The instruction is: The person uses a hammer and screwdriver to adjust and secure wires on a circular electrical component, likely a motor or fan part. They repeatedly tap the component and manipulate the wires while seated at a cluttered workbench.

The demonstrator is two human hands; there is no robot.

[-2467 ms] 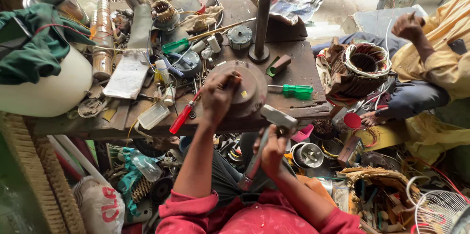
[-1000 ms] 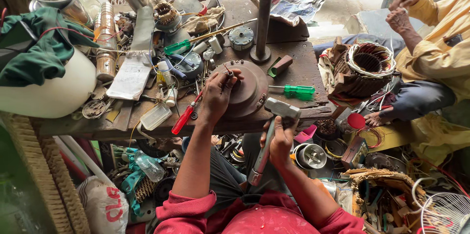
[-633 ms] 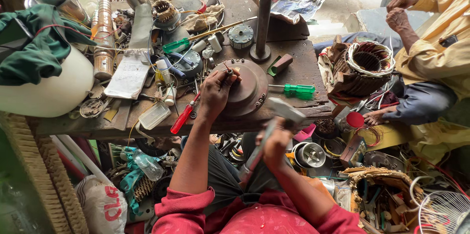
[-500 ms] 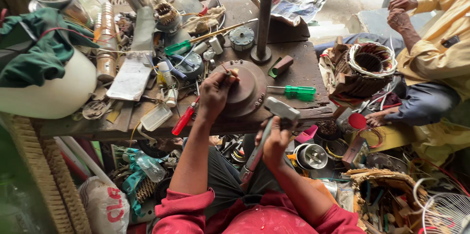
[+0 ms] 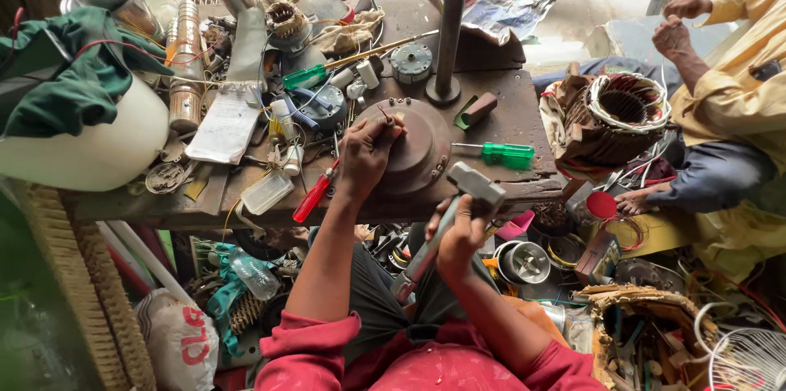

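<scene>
Now, left fingers (image 5: pixel 378 131) pinching pin (image 5: pixel 385 117) on motor cover (image 5: pixel 417 149), right fingers (image 5: pixel 458 223) clenched around hammer (image 5: pixel 446 215).

Bare wood right of the round motor cover (image 5: pixel 413 145) is hemmed by green screwdriver (image 5: pixel 499 153); upright pipe (image 5: pixel 449 31) blocks behind.

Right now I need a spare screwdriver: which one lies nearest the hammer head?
The green-handled screwdriver right of the round motor cover, just above the hammer; the others lie left.

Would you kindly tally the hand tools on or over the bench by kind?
Green-handled screwdrivers: 2, one by the round brown metal motor cover at, one further back
Red-handled screwdriver: 1
Grey steel hammer, in the right hand: 1
Total: 4
</scene>
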